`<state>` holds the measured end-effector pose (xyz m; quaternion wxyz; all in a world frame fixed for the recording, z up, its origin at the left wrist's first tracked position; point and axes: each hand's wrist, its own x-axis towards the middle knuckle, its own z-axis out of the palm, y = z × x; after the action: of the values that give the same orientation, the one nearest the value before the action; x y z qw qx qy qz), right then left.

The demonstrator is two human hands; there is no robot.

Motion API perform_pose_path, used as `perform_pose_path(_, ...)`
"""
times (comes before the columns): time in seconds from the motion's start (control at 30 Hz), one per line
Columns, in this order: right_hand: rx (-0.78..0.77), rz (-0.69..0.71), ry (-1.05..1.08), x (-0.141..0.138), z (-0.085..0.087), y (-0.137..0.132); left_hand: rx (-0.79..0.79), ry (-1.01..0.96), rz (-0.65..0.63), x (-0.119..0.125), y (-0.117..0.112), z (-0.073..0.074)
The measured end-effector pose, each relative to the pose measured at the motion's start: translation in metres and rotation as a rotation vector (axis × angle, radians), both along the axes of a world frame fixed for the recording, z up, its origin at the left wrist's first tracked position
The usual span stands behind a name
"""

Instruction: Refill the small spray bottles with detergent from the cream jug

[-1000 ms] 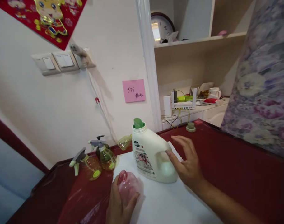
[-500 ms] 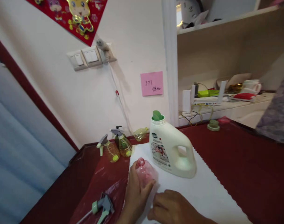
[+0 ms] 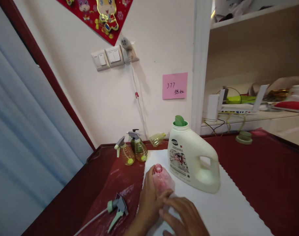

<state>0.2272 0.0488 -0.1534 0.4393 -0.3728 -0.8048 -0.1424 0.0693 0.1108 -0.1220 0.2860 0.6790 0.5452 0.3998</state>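
My left hand [image 3: 146,200] is wrapped round a small pink see-through bottle [image 3: 162,179] with an open neck, standing on a white cloth [image 3: 220,209]. My right hand [image 3: 185,216] rests against the bottle's lower side, fingers curled toward it. Just behind stands a cream detergent jug [image 3: 192,159] with a handle and a green spout, uncapped. A loose grey-green spray trigger head [image 3: 118,208] with its tube lies on the red table to the left of my hands.
Two yellow spray bottles [image 3: 132,152] stand near the wall, a third lies on its side [image 3: 158,139]. A green cap [image 3: 243,137] sits on the red table [image 3: 262,167] at the right. Shelves with a router and cables are behind. A blue curtain hangs left.
My right hand left the jug's handle and came down to the pink bottle. The view swung left, bringing the loose trigger head into sight.
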Motion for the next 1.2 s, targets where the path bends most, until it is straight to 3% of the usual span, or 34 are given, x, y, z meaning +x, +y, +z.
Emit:
perform_pose_path(0.07,0.127,-0.087,-0.056,0.007,0.010,0.009,0.004,0.005,-0.023,0.000,0.000,0.000)
perform_pose_path(0.17,0.156,-0.174,-0.092,0.009,0.016,0.016,0.017,0.020,-0.044,0.000,0.001,0.002)
perform_pose_path(0.43,0.059,-0.176,-0.119,0.005,0.000,0.014,-0.029,0.094,-0.068,-0.004,-0.001,0.010)
perform_pose_path(0.53,0.083,-0.153,-0.125,0.008,0.003,0.013,-0.111,0.069,-0.078,-0.011,-0.008,0.015)
perform_pose_path(0.63,0.100,-0.165,-0.108,0.010,0.009,0.012,-0.092,0.101,-0.078,-0.032,-0.016,0.029)
perform_pose_path(0.8,0.067,-0.161,0.018,0.012,0.021,0.007,0.083,0.430,0.081,-0.094,-0.028,0.063)
perform_pose_path(0.9,0.046,-0.115,0.078,0.013,0.023,0.006,-0.004,0.789,0.126,-0.123,-0.035,0.074)
perform_pose_path(1.03,0.042,-0.069,0.107,0.014,0.020,0.006,-0.234,1.108,0.119,-0.133,-0.041,0.069)
perform_pose_path(1.2,0.071,-0.057,0.096,0.015,0.019,0.007,-0.315,1.147,0.145,-0.127,-0.043,0.056)
